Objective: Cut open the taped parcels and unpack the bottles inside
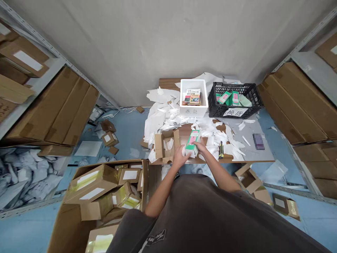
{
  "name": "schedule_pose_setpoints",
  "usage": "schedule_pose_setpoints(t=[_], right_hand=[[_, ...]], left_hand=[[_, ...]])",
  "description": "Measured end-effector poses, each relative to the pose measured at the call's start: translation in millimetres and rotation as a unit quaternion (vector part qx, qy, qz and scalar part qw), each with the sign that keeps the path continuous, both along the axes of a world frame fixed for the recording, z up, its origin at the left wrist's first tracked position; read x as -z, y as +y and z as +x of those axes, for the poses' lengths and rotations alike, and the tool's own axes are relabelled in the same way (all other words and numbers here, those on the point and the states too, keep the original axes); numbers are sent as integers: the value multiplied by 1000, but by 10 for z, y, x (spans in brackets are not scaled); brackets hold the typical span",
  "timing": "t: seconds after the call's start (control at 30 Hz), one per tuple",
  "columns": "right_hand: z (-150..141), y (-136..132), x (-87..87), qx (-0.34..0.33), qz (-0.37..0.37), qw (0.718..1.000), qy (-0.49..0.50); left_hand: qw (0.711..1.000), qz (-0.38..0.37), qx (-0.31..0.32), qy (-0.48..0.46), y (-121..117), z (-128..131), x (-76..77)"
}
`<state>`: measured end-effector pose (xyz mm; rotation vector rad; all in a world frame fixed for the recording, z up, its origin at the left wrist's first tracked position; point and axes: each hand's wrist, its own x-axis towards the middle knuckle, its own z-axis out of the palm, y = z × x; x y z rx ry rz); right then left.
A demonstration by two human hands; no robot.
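Between my two hands is a green and white box with a pink patch on its top. My left hand grips its near left side, and my right hand is closed on its right side. Just left of it an open cardboard box stands on the table, with scraps of white paper inside. Further back, a black plastic crate holds several similar green boxes. Beside the crate is a white bin with books in it. A yellow and black utility knife lies right of my right hand.
Torn white paper is strewn over the wooden table. At my left, a large carton holds several taped parcels. Shelves with cardboard boxes flank both sides. Opened boxes lie on the floor at right.
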<state>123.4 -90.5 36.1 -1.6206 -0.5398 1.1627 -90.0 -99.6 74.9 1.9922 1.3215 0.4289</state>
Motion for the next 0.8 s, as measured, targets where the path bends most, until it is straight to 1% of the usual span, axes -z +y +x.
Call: schedule_pose_setpoints(t=[0.03,0.07,0.13,0.2,0.3,0.37,0.4,0.47,0.53,0.6,0.7,0.77,0.8], right_hand=[[19,-37,37,5,-6,998,60],[45,-65,75,6,-18,993,113],[125,-98,164,7,-48,983,178],[238,-117,283,-5,-91,970,226],[462,-171,513,-52,-175,944,275],[641,-247,668,-73,-236,937,246],[736,-296,735,-76,-256,943,199],[924,-407,834,-74,-264,958,82],[1085,-510,888,-76,-232,970,-18],[1192,-572,911,-94,-166,978,-84],[1232,-536,925,-160,-42,976,-142],[1199,-426,930,-204,17,968,-147],[1173,-355,932,-219,34,964,-147]], left_hand=[[1000,-1,5,-8,-74,245,20],[1000,0,-9,1,-143,462,50],[998,0,-44,38,-243,801,122],[995,-8,-66,76,-268,1029,185],[990,-35,-69,120,-191,1285,240],[987,-48,-61,141,-110,1448,258],[987,-51,-54,146,-72,1523,265],[987,-57,-35,143,-8,1634,279],[990,-62,-13,129,43,1663,297],[991,-66,27,113,95,1611,321],[988,-55,94,107,201,1475,359],[987,-31,107,116,301,1419,366],[987,-18,109,120,360,1408,359]])
